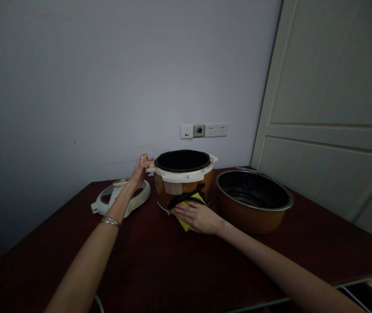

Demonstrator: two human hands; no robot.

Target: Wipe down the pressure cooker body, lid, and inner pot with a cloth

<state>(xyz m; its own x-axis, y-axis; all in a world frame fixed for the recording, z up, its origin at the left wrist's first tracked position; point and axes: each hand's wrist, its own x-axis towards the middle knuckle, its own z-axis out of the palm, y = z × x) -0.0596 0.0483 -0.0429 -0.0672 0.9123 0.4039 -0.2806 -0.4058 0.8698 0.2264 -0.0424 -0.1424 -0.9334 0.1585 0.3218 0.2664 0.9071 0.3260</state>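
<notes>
A cooker body [183, 177] stands on the dark red table, orange-brown with a white rim and a dark inside. At its left side my left hand [139, 170] is closed on the white side handle [150, 167]. Low on the cooker's front, my right hand [196, 217] presses a yellow cloth [184, 224] against a black patch [186, 198]; the fingers lie over the cloth. Right of the cooker sits a large orange-brown inner pot [254, 219] with a dark inside and shiny rim. A white ring-shaped lid part [136, 202] lies on the left, partly behind my left forearm.
The dark red table [166, 269] meets a pale wall [107, 78] at the back. Wall sockets [216, 130] sit above the cooker. A white panelled door [329, 108] rises on the right. A pale thin strip [163, 209] sticks out at the cooker's base.
</notes>
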